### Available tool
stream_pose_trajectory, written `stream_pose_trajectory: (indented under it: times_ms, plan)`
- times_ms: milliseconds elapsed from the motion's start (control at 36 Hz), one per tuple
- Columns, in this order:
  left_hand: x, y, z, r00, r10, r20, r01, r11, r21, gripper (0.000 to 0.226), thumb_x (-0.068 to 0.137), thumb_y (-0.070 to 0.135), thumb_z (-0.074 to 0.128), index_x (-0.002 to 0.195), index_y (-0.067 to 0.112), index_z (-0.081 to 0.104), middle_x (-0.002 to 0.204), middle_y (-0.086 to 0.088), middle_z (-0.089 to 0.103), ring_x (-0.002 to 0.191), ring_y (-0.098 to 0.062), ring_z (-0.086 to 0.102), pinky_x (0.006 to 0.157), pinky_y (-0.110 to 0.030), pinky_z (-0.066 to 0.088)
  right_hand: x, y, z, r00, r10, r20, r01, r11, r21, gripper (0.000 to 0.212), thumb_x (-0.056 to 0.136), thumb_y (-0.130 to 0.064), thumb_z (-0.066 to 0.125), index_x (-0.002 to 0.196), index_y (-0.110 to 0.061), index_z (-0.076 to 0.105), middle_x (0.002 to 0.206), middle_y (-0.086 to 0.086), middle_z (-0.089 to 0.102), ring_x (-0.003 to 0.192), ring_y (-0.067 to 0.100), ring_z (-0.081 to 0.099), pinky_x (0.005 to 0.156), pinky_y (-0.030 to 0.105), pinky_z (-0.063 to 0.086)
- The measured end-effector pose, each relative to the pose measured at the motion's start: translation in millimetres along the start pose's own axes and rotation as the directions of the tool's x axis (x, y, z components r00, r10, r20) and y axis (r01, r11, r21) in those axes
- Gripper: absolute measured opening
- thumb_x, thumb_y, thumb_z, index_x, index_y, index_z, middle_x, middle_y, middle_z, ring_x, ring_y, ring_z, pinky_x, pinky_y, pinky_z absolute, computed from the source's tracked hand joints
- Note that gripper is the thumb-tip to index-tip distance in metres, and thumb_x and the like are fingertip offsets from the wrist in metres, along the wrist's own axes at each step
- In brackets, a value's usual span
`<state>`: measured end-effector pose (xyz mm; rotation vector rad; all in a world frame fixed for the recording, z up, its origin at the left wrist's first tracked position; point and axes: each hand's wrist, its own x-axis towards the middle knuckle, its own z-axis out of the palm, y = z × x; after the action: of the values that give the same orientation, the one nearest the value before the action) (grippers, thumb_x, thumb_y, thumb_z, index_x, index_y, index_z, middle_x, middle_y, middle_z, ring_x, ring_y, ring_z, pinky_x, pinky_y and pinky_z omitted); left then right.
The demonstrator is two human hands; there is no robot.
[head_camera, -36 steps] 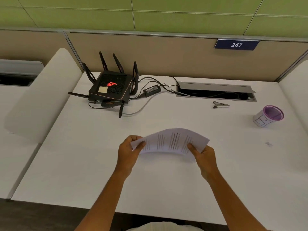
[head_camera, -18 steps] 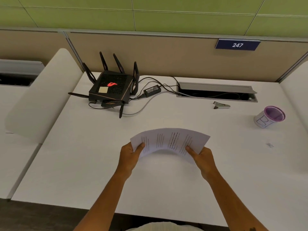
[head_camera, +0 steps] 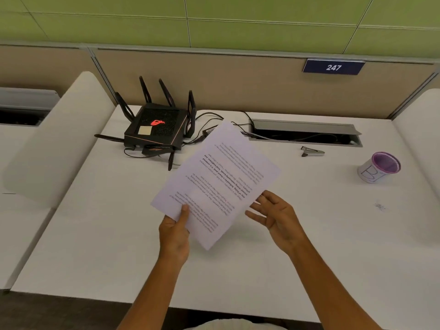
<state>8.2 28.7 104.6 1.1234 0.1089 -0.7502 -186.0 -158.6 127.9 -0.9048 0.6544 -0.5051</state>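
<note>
View: head camera, looking down.
Desk: smooth white laminate desk, with rounded white side panels at left and right.
Held thing: thin white rectangular printed paper, with lines of black text on a smooth matt face, some in bold; impossible to tell whether one leaf or several.
Position of paper: lifted above the middle of the desk, turned on a slant, far corner over thin black cables, near corner pointing toward the body; flat, barely bowed.
Left hand: pinching the paper at its near-left edge, thumb pressed flat on top, fingers hidden underneath.
Right hand: holding nothing, fingers spread and loosely straight, palm turned toward the paper; fingertips just beside the right edge, contact impossible to judge.
Router: boxy black plastic router at far left, with stiff blade-shaped antennae, a glowing red emblem on a mesh-textured top, and a pale yellow square sticky note on it.
Hatch: long grey metal cable hatch set into the far side of the desk, lid tilted up, dark slot beneath.
Stapler: small wedge-shaped grey metal stapler just in front of the hatch, well apart from both hands.
Cup: round white paper cup with purple inside and black marks on its side, at far right.
Backdrop: beige partition with a navy rectangular plate reading "247"; green panelled wall above.
</note>
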Motion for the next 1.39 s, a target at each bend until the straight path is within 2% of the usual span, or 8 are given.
stream_pose_trajectory:
  times_ms: [167, 306, 556, 667, 861, 1056, 1250, 1389]
  plan:
    - [-15.5, -25.4, 17.6, 0.995, -0.069, 0.068, 0.074, 0.995, -0.072, 0.050, 0.095, 0.019, 0.077, 0.143, 0.028, 0.067, 0.136, -0.002, 0.078, 0.121, -0.020, 0.077, 0.090, -0.038, 0.067, 4.1, 10.2, 37.6, 0.981, -0.088, -0.175, 0.067, 0.990, -0.121, 0.035, 0.089, -0.021, 0.082, 0.123, -0.027, 0.076, 0.126, 0.001, 0.077, 0.115, 0.023, 0.074, 0.087, 0.039, 0.064]
    - [-6.5, -18.1, 4.4, 0.997, -0.055, 0.050, 0.053, 0.998, 0.039, 0.041, 0.080, 0.018, 0.085, 0.119, 0.030, 0.080, 0.125, 0.001, 0.083, 0.112, -0.017, 0.080, 0.081, -0.030, 0.067, 9.1, -2.4, 34.4, 0.963, -0.131, -0.235, 0.082, 0.975, -0.207, 0.027, 0.091, -0.016, 0.080, 0.115, -0.027, 0.078, 0.118, -0.003, 0.080, 0.107, 0.020, 0.077, 0.084, 0.038, 0.065]
    - [16.4, 29.8, -3.3, 0.967, 0.051, 0.251, -0.161, 0.882, 0.443, 0.030, 0.094, 0.018, 0.083, 0.121, 0.031, 0.078, 0.119, 0.001, 0.084, 0.111, -0.024, 0.080, 0.086, -0.033, 0.068, 8.7, -36.2, 16.2, 0.978, -0.152, -0.140, 0.086, 0.915, -0.394, 0.026, 0.094, -0.016, 0.077, 0.119, -0.022, 0.077, 0.114, -0.004, 0.081, 0.101, 0.020, 0.079, 0.081, 0.036, 0.066]
    - [8.6, 46.0, 38.2, 0.925, 0.107, 0.364, -0.276, 0.849, 0.451, 0.034, 0.085, 0.035, 0.089, 0.117, 0.035, 0.078, 0.116, 0.010, 0.084, 0.105, -0.015, 0.081, 0.083, -0.027, 0.068, 3.2, -40.4, 20.7, 0.976, -0.201, -0.089, 0.144, 0.891, -0.430, 0.021, 0.095, -0.019, 0.076, 0.111, -0.033, 0.079, 0.113, -0.008, 0.081, 0.100, 0.016, 0.079, 0.082, 0.033, 0.066]
    - [2.7, 50.4, 68.9, 0.893, 0.297, 0.338, -0.421, 0.814, 0.400, 0.025, 0.086, 0.042, 0.088, 0.102, 0.058, 0.080, 0.106, 0.019, 0.083, 0.098, -0.008, 0.078, 0.077, -0.022, 0.066, -7.9, -32.4, 22.5, 0.924, -0.363, -0.120, 0.264, 0.831, -0.489, 0.020, 0.097, -0.021, 0.074, 0.103, -0.040, 0.079, 0.108, -0.018, 0.079, 0.099, 0.007, 0.074, 0.081, 0.018, 0.062]
    - [5.5, 10.4, 41.3, 0.955, 0.144, 0.258, -0.262, 0.816, 0.516, 0.016, 0.087, 0.024, 0.091, 0.092, 0.036, 0.083, 0.093, 0.017, 0.085, 0.092, -0.005, 0.081, 0.074, -0.014, 0.061, -11.0, 11.8, 3.5, 0.945, -0.245, -0.217, 0.102, 0.852, -0.514, 0.022, 0.096, -0.015, 0.075, 0.102, -0.036, 0.078, 0.101, -0.019, 0.081, 0.095, 0.006, 0.077, 0.080, 0.018, 0.061]
    - [1.6, 4.7, 38.6, 0.948, 0.133, 0.288, -0.272, 0.807, 0.524, 0.015, 0.092, 0.025, 0.086, 0.101, 0.037, 0.081, 0.096, 0.021, 0.083, 0.093, 0.001, 0.079, 0.074, -0.011, 0.060, -12.4, 17.2, -6.7, 0.938, -0.246, -0.242, 0.092, 0.855, -0.511, 0.019, 0.097, -0.020, 0.074, 0.105, -0.037, 0.078, 0.104, -0.021, 0.079, 0.096, -0.002, 0.073, 0.077, 0.011, 0.059]
    - [1.4, 2.2, 39.1, 0.956, 0.103, 0.275, -0.240, 0.814, 0.529, 0.015, 0.093, 0.025, 0.086, 0.099, 0.037, 0.081, 0.095, 0.020, 0.084, 0.094, -0.003, 0.080, 0.075, -0.012, 0.060, -10.4, 26.2, -10.8, 0.951, -0.186, -0.245, 0.037, 0.861, -0.508, 0.021, 0.098, -0.022, 0.073, 0.117, -0.030, 0.076, 0.107, -0.018, 0.079, 0.099, 0.005, 0.074, 0.083, 0.021, 0.062]
